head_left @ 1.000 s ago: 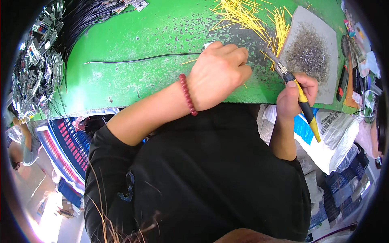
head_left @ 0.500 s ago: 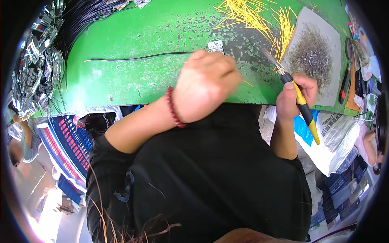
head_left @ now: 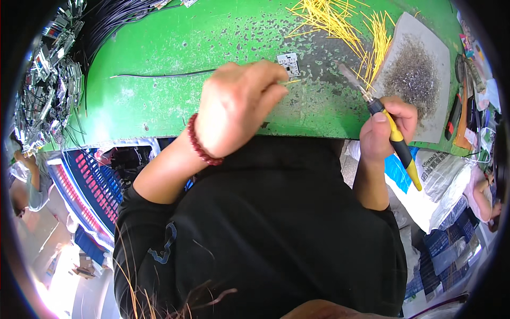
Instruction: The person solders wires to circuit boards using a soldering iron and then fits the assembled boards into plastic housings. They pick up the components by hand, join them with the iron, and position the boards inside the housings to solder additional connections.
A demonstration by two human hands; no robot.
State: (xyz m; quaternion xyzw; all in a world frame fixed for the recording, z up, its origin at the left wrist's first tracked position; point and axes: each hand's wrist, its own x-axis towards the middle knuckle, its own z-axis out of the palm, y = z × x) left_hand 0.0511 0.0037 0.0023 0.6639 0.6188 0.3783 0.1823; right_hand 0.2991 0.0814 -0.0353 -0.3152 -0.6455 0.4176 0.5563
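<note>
Soldering iron (head_left: 396,133) lies in the right hand's firm grip, right of and nearer us than the circuit board (head_left: 288,64). The left hand (head_left: 234,106), pinching a yellow wire (head_left: 294,82), has shifted leftward, baring the board: we see it white, dark-marked, reachable on the green table (head_left: 175,45).

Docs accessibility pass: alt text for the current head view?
Right hand holds a yellow and black soldering iron at a green workbench; left hand is at a thin yellow wire, grip unclear, near a small white circuit board. More yellow wires lie beyond.
</note>
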